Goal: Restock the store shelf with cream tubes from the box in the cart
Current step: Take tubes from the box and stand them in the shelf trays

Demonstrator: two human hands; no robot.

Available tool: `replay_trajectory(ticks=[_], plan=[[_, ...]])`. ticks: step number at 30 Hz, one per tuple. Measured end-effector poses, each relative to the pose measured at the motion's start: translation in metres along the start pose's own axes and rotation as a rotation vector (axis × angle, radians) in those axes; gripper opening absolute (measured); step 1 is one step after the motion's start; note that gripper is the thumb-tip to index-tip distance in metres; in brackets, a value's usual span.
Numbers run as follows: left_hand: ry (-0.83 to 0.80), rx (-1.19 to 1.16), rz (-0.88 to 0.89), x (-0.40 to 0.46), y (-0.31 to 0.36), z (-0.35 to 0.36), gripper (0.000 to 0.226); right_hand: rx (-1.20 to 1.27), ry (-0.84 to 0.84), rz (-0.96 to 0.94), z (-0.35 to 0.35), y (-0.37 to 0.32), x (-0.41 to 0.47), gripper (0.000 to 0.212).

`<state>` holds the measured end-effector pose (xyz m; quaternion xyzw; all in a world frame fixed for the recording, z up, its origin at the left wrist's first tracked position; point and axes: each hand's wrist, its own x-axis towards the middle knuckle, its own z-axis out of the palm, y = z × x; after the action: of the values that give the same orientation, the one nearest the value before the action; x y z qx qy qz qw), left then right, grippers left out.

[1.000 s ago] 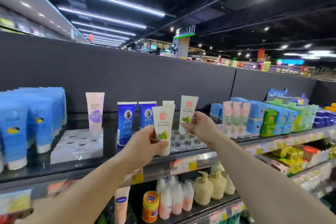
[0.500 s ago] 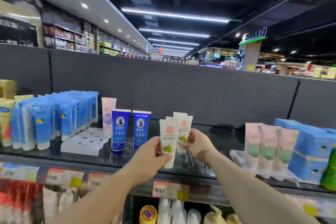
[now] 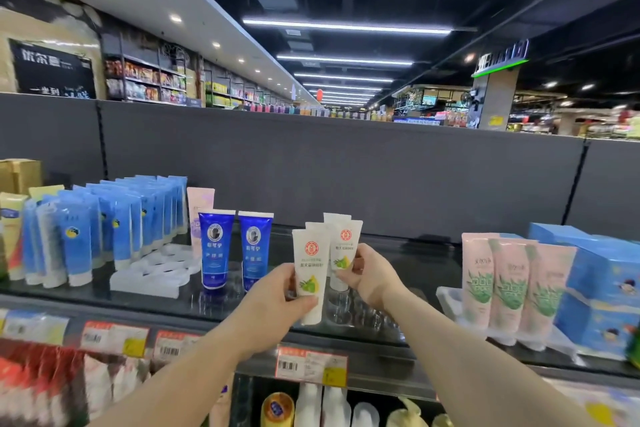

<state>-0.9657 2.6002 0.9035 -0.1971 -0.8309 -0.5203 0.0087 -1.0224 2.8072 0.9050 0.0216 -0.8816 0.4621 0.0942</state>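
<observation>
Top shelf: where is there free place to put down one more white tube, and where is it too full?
Bare dark shelf lies between the white tubes and the pink tubes, and behind the two dark blue tubes. The clear tray under the hands shows empty holes. Far left is crowded with light blue tubes.

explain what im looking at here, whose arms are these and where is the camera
There is no machine here: these are a person's own bare arms, filmed by a wide-angle camera worn on their head, looking forward at a store shelf. The left hand grips a white cream tube; the right hand holds another white tube, with more behind. On the shelf stand two dark blue tubes, light blue tubes and pink tubes.
</observation>
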Motion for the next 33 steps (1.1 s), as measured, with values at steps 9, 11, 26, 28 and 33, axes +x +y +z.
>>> replay_trajectory(ticks=[9, 11, 26, 28, 33], plan=[[0.014, -0.028, -0.006, 0.000, 0.001, 0.003, 0.035, -0.147, -0.036, 0.025, 0.004, 0.008, 0.002, 0.030], [0.020, -0.033, -0.005, 0.000, 0.001, 0.003, 0.035, -0.204, -0.038, 0.024, 0.007, 0.008, 0.003, 0.028], [0.079, -0.122, 0.103, 0.026, 0.043, 0.026, 0.034, 0.231, -0.148, -0.086, -0.041, -0.042, -0.054, 0.020], [0.057, -0.043, 0.107, 0.027, 0.042, 0.027, 0.036, 0.213, -0.027, -0.105, -0.051, -0.038, -0.045, 0.015], [-0.167, 0.519, 0.115, 0.013, 0.015, 0.033, 0.040, -0.183, 0.025, -0.067, -0.057, -0.013, -0.022, 0.024]])
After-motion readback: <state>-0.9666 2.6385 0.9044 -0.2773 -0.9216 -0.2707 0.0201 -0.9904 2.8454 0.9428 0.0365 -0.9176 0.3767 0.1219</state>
